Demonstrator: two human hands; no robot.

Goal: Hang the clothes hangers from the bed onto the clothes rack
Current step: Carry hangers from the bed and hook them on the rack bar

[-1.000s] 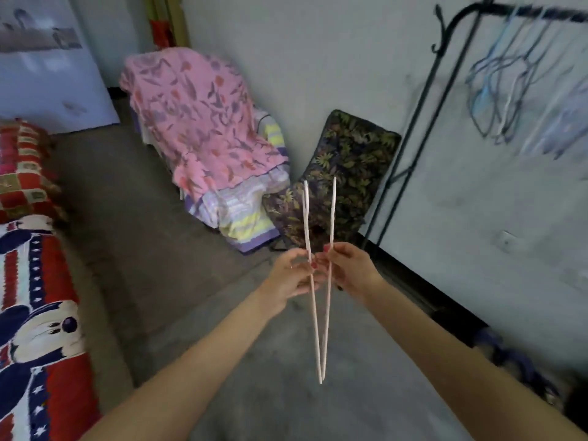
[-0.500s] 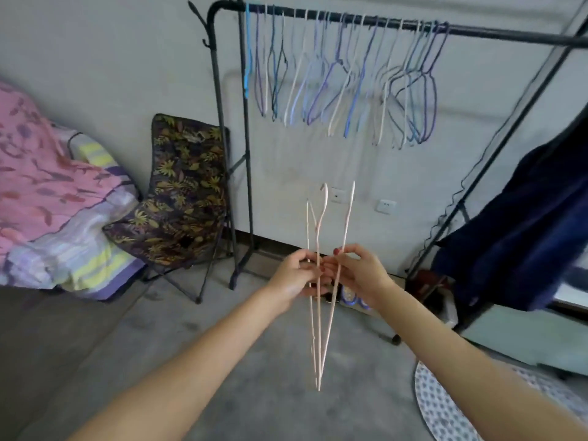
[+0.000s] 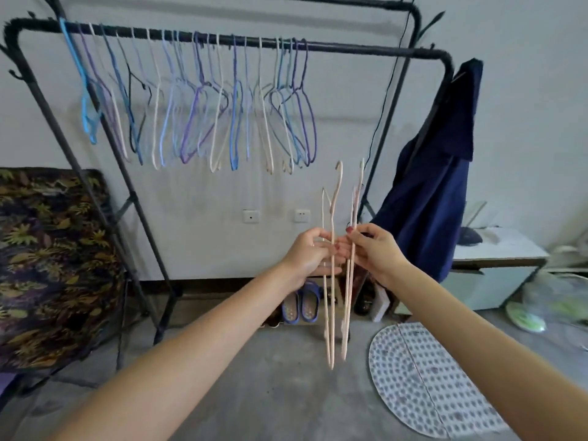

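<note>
I face a black clothes rack [image 3: 366, 50] with several blue, purple and white hangers [image 3: 203, 100] on the left and middle of its bar. My left hand [image 3: 310, 254] is shut on a pale pink wire hanger [image 3: 331, 300], held edge-on with its hook up. Right beside it, my right hand [image 3: 374, 249] pinches a second pale pink hanger [image 3: 349, 300] the same way. Both hangers sit well below the bar, under its bare right stretch. The bed is out of view.
A dark blue garment [image 3: 436, 186] hangs on the rack's right post. A leaf-patterned folding chair [image 3: 47, 265] stands at left. Slippers [image 3: 300, 302] lie under the rack, a dotted round mat [image 3: 423, 383] lies on the floor at right, and a white low cabinet [image 3: 496, 268] stands at far right.
My view has swung right, from the pink-covered pile to squarely facing the rack. The hangers, first held together, have been drawn apart, one in each hand.
</note>
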